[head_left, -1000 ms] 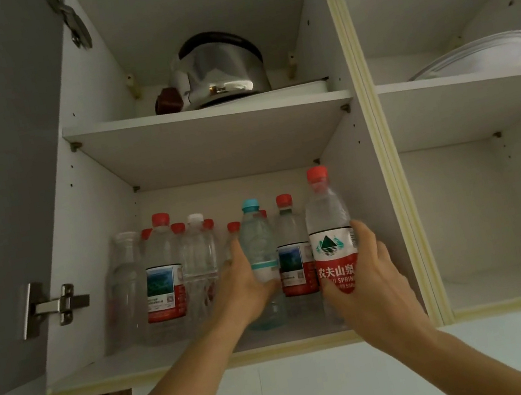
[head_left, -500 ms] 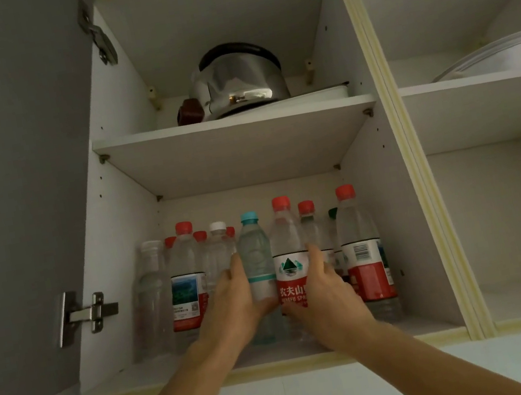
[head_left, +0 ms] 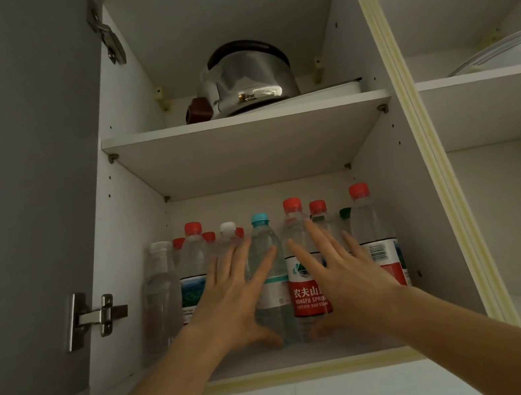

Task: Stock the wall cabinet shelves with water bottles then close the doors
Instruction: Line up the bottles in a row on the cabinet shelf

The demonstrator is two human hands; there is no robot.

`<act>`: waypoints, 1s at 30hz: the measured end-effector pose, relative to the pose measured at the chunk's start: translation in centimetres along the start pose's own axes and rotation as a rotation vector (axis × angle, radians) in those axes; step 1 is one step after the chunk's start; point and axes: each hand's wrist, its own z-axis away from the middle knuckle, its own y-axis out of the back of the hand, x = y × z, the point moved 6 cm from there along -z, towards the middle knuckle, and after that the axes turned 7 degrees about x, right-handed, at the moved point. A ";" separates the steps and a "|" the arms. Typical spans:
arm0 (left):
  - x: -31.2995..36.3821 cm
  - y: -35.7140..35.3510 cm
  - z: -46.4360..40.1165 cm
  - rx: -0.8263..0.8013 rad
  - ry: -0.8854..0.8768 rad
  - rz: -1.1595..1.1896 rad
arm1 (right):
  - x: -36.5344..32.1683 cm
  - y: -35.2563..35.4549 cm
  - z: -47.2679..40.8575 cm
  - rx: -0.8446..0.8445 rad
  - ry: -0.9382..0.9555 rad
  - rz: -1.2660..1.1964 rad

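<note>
The grey cabinet door (head_left: pixel 10 206) stands swung out at the far left on its steel hinge (head_left: pixel 94 317), so it could catch an elbow, or slam if shut hard. Next, on the lower shelf (head_left: pixel 300 354), a clear uncapped-looking bottle (head_left: pixel 159 295) stands at the row's left end; a sideways nudge would likely tip it against the side wall. The left hand (head_left: pixel 235 299) is spread wide, fingers straight, holding nothing, in front of the teal-capped bottle (head_left: pixel 267 265). The right hand (head_left: pixel 342 276) is likewise splayed and empty, in front of the red-labelled bottle (head_left: pixel 304 276), with a further red-capped bottle (head_left: pixel 376 239) at the right end. Whether the palms actually touch the bottles cannot be told. The bottles stand upright and packed close, in at least 2 rows, so a push too high up would probably topple 1 into its neighbours, and any left too near the front lip could block the door. The kettle (head_left: pixel 248 77) on the upper shelf is well clear.
</note>
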 end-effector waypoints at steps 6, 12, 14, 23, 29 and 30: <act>0.4 -0.6 -0.3 -0.028 0.035 -0.099 | 0.2 -1.1 -0.6 -0.015 -0.011 0.134; 1.2 -0.8 -0.1 -0.020 0.073 -0.126 | 0.1 -1.8 -1.2 -0.069 -0.028 0.223; 1.4 -0.8 -0.1 -0.030 0.092 -0.119 | -0.1 -1.9 -1.1 -0.065 -0.030 0.238; 2.3 0.9 -1.8 0.153 0.092 0.061 | 1.7 2.8 2.4 0.283 -0.219 0.064; 4.3 4.2 -8.3 0.310 0.102 0.282 | 6.1 0.8 7.3 0.139 -0.705 -0.375; 4.8 4.5 -9.5 0.309 0.098 0.294 | 6.3 0.3 7.7 0.111 -0.725 -0.432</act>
